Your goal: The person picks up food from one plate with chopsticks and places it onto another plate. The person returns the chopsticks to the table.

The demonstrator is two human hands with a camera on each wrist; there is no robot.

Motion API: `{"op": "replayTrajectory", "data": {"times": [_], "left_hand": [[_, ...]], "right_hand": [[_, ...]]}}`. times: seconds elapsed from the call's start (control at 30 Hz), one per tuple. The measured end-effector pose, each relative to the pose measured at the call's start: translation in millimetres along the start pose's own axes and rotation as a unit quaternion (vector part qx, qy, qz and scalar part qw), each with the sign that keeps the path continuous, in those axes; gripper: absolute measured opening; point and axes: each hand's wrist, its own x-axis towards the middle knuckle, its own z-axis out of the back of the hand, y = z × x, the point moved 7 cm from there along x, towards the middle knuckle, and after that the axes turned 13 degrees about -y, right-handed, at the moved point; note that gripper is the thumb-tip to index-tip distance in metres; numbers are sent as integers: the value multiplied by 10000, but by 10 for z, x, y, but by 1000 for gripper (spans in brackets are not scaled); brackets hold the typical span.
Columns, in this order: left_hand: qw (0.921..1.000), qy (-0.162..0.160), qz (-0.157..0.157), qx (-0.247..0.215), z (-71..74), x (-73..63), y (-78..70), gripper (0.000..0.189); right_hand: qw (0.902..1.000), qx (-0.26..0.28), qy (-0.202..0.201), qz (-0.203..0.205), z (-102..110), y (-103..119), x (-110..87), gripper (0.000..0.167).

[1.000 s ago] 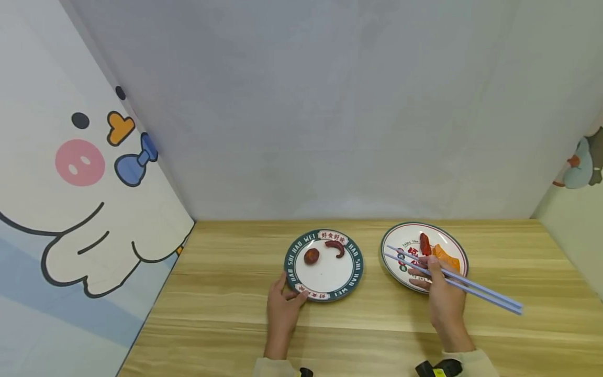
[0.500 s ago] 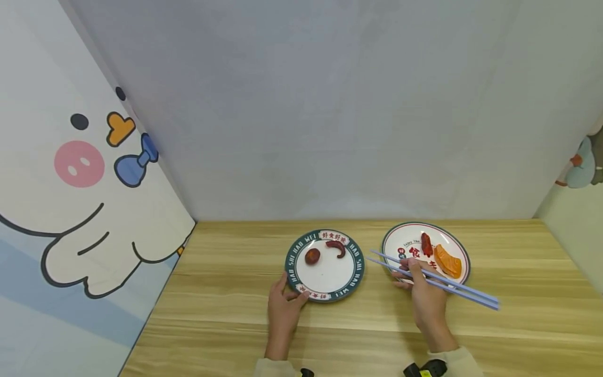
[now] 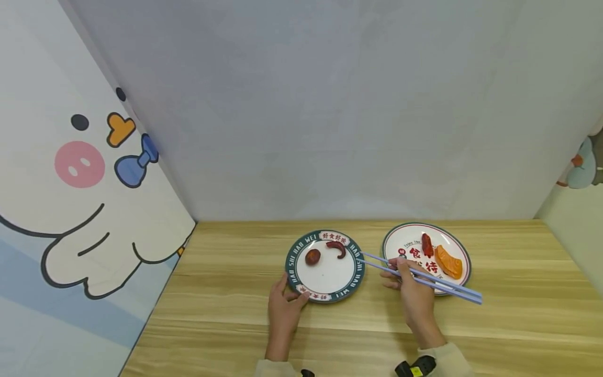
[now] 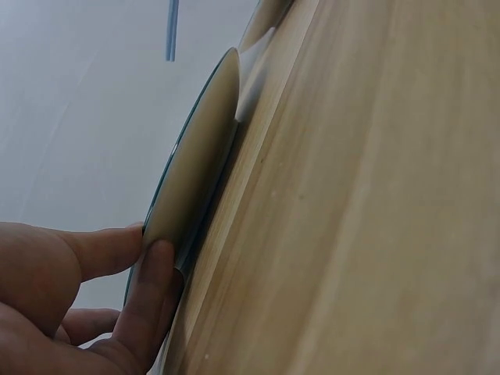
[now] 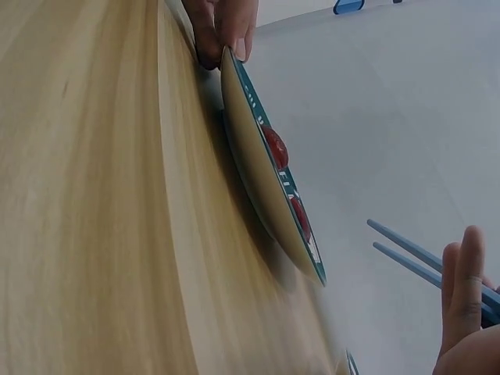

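On the left lies a plate with a dark green rim [image 3: 292,256], bearing a round reddish-brown piece of food [image 3: 313,256] and a curved dark red piece [image 3: 337,247]. My left hand [image 3: 284,313] grips this plate's near-left edge; in the left wrist view the thumb is at the rim and a finger against the underside. My right hand [image 3: 418,302] holds a pair of pale blue chopsticks [image 3: 471,296]. Their slightly parted tips overlap the green plate's right rim in the head view and stand apart from it in the right wrist view. Nothing is between the tips.
A white plate with a thin red line [image 3: 460,246] sits to the right, partly behind my right hand. A wrinkled red piece [image 3: 427,245] and an orange salmon slice [image 3: 448,262] lie on it. A grey backdrop [image 3: 358,115] rises behind the wooden table [image 3: 226,293].
My right hand has moved left with the chopsticks, from over the white plate toward the green-rimmed plate, uncovering the salmon slice. The left hand keeps its grip on the green-rimmed plate.
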Motion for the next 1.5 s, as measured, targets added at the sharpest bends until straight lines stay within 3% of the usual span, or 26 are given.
{"op": "replayTrajectory", "data": {"times": [0.9, 1.5], "left_hand": [[9999, 4, 30, -107, 0, 10, 29, 75], [10000, -23, 72, -28, 4, 13, 50, 76]], "right_hand": [[9992, -309, 184, -188, -239, -179, 86, 35], [9977, -606, 246, -169, -444, -174, 170, 40]]}}
